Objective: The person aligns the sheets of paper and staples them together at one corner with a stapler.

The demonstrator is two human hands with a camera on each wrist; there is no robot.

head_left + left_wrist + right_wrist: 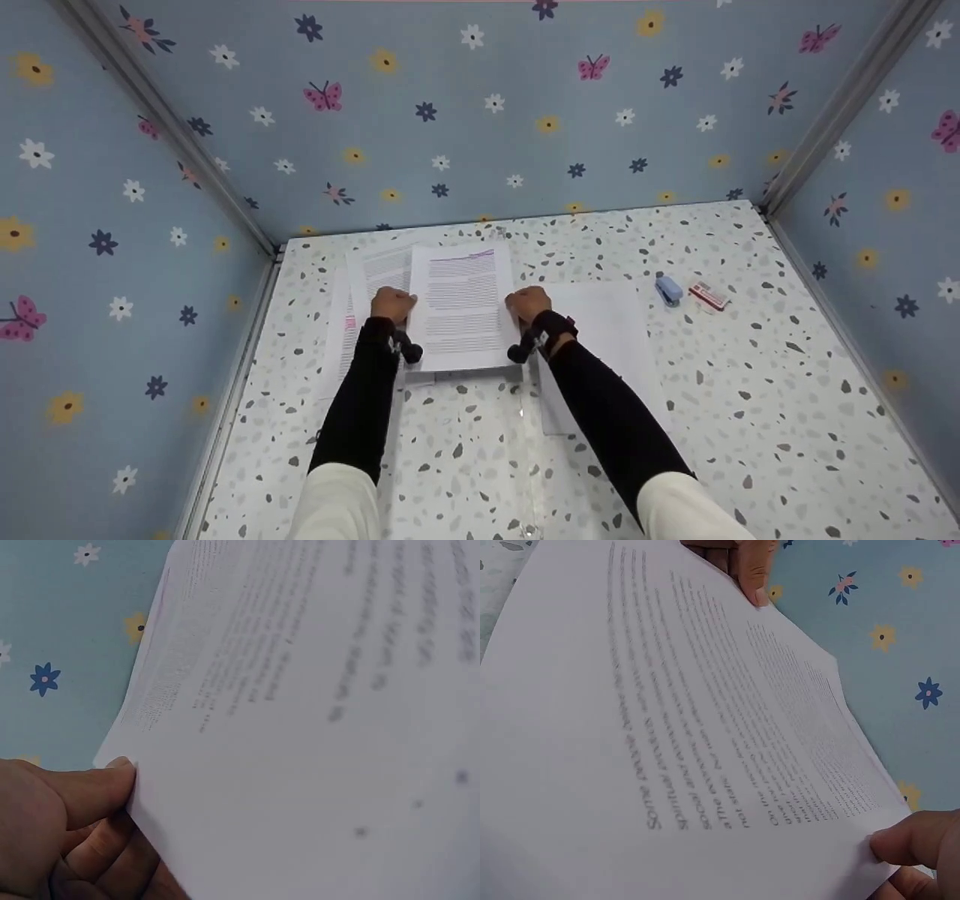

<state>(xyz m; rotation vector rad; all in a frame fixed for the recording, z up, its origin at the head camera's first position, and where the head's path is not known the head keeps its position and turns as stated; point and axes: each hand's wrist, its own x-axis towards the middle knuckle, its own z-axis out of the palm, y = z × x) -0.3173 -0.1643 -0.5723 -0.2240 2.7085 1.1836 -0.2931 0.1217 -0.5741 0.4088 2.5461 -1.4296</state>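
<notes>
Between both hands is a printed sheet of paper (461,307) with a purple heading, raised off the table; whether it is one sheet or several cannot be told. My left hand (392,304) pinches its left edge, thumb on the printed face and fingers curled behind, as the left wrist view shows of the left hand (82,825). On the opposite edge my right hand (529,303) pinches the paper the same way; the right wrist view shows this right hand (915,851) near a corner, with the other hand's fingers on the far edge.
More printed sheets (341,345) lie overlapping at the left. A blank-looking sheet (607,322) lies under the right forearm. A blue stapler (668,291) and a small red-and-white box (709,295) stand to the right on the speckled table (750,420). Flower-patterned panels (480,120) enclose the table.
</notes>
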